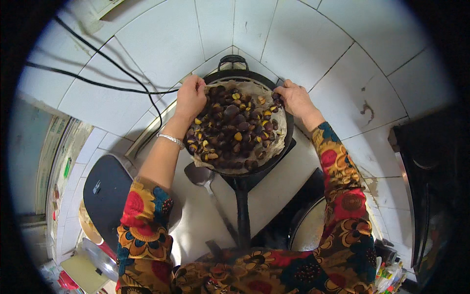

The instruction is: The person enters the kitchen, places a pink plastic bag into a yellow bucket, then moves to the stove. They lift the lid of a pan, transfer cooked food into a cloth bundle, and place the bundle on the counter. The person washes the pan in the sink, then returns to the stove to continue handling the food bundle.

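A black frying pan (242, 205) with a long handle stands in the corner before me. Crumpled baking paper (281, 128) lines it, heaped with dark brown chestnuts (235, 121), several split to show yellow flesh. At the pan's upper left rim, my left hand (191, 96) pinches the edge of the paper. My right hand (295, 98) is at the upper right rim, its fingertips closed on the paper's edge beside a chestnut. Under the pan is a dark, round vessel or second pan with a loop handle (233, 58) at the back.
Left of the pan handle, a metal turner (216, 198) lies on the pale counter. A black cooktop (275, 228) with a round pan (308, 228) is at lower right. A dark appliance (106, 198) stands left, with black cables (121, 88) above. Tiled walls enclose the corner.
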A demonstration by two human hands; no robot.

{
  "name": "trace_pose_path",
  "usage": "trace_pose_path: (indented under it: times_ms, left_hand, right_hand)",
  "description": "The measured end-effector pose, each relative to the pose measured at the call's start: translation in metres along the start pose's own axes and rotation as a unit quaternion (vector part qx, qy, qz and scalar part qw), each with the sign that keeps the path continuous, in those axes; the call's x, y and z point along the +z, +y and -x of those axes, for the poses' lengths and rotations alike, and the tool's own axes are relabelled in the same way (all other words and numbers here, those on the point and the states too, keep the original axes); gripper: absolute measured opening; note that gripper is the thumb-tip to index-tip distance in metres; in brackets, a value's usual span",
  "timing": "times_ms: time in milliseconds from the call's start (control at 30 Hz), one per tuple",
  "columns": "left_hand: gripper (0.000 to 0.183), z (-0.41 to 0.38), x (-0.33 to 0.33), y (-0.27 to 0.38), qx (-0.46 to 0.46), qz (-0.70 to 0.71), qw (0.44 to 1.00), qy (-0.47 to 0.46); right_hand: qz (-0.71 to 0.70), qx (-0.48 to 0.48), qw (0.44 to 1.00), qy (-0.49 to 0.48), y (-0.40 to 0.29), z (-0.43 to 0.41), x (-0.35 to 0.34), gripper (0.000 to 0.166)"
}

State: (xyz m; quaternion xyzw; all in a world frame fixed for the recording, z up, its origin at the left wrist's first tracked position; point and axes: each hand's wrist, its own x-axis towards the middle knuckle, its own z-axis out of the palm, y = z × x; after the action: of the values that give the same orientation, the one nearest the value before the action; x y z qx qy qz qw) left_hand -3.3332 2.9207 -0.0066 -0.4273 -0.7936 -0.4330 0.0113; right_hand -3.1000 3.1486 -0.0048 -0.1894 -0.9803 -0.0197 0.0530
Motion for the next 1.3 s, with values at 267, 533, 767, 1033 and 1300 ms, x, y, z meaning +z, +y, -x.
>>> trace_pose_path:
  times_ms: [267, 533, 767, 1033, 1300]
  left_hand:
    - [0.009, 0.009, -0.025, -0.014, -0.028, -0.045, 0.998, -0.014]
    - [0.011, 0.01, -0.051, -0.034, -0.091, -0.078, 0.988, -0.093]
    - [0.01, 0.016, -0.057, -0.036, -0.095, -0.066, 0.987, -0.11]
    - [0.014, 0.015, -0.067, -0.047, -0.119, -0.075, 0.987, -0.083]
    - [0.01, -0.004, -0.066, -0.021, -0.053, -0.09, 0.992, -0.077]
  right_hand:
    - [0.059, 0.004, 0.997, -0.041, -0.01, -0.022, 0.007, 0.032]
    - [0.139, -0.007, 0.99, -0.03, -0.016, -0.026, 0.006, 0.02]
    - [0.105, -0.02, 0.993, 0.058, -0.017, -0.008, 0.0, 0.014]
    - [-0.393, -0.025, 0.919, 0.013, -0.082, 0.044, -0.093, 0.008]
    - [-0.019, -0.049, 0.989, 0.136, -0.05, 0.013, -0.071, 0.026]
